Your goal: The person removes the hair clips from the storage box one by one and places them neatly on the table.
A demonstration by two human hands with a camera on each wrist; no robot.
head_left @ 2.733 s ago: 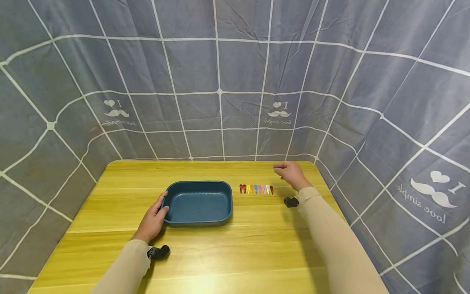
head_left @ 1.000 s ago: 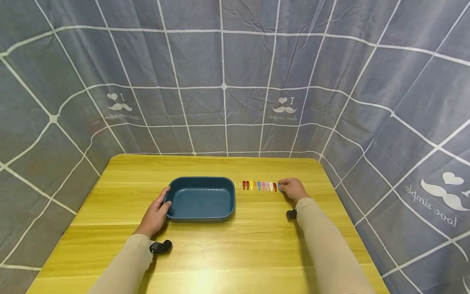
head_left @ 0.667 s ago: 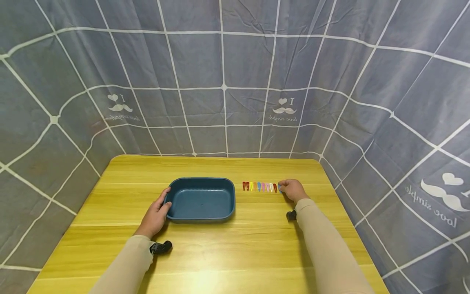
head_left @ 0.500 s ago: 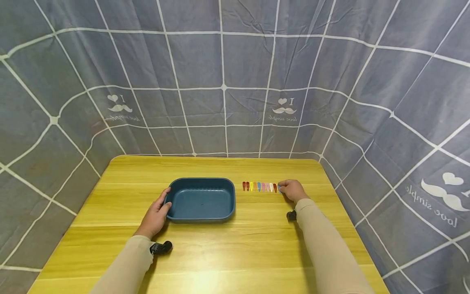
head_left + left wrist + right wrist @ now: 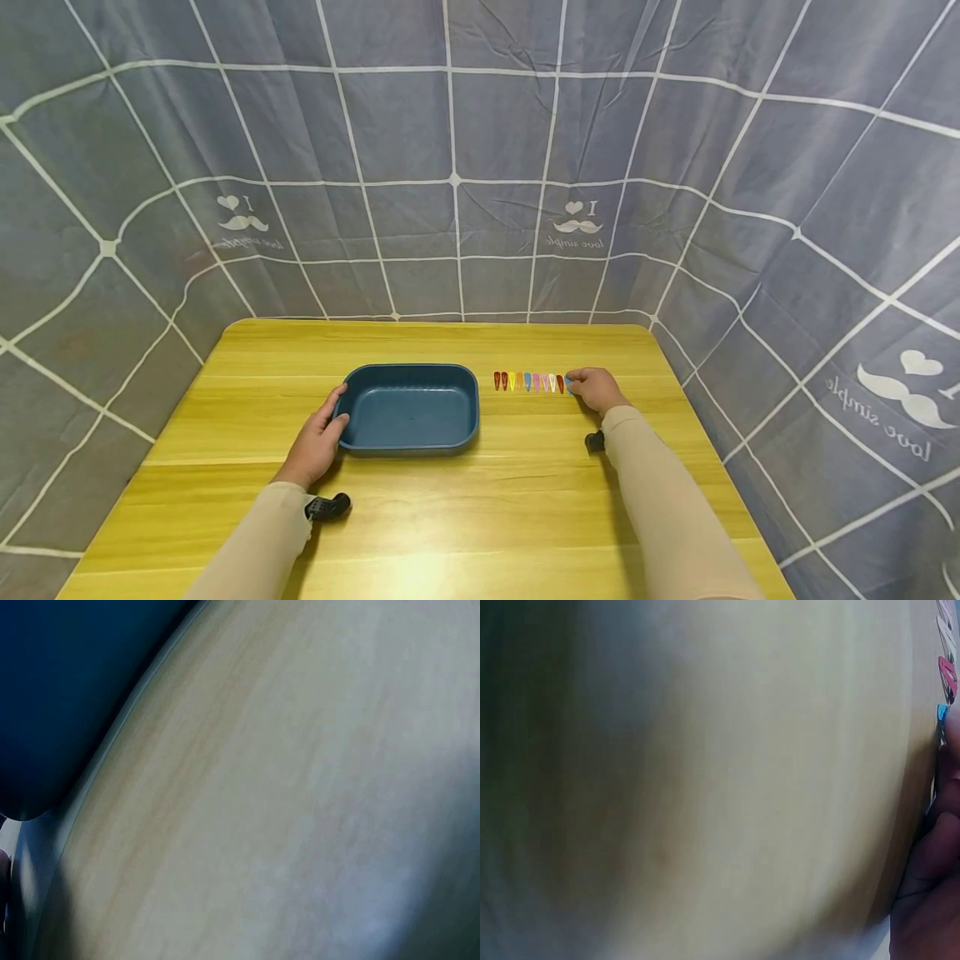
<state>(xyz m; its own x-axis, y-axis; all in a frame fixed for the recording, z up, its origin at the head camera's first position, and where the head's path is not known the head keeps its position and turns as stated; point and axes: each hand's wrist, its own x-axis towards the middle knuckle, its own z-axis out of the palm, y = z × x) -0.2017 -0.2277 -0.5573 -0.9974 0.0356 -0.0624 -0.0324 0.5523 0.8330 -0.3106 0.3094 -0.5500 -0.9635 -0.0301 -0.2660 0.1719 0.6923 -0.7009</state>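
A dark blue rectangular plastic basin (image 5: 411,452) stands on the wooden table, left of centre in the head view. My left hand (image 5: 313,442) holds its left side, thumb at the rim and fingers along the wall. Right of the basin lies a row of snap hair clips (image 5: 527,382) in red, yellow, orange, blue, pink and white. At the row's right end my right hand (image 5: 597,389) pinches a blue hair clip (image 5: 570,385), beside a red hair clip (image 5: 560,384). Fingertips partly cover the blue one. In the right wrist view this blue clip (image 5: 942,712) shows only a small part.
The yellow wood-grain table (image 5: 450,525) has rounded far corners. A grey curtain (image 5: 495,217) with white grid lines hangs behind it and at both sides. Black wrist cameras (image 5: 330,507) sit at both sleeves.
Since the oldest frame, my right hand has come down from near the table's far right edge to the row's right end with the blue hair clip. My left hand stays at the basin.
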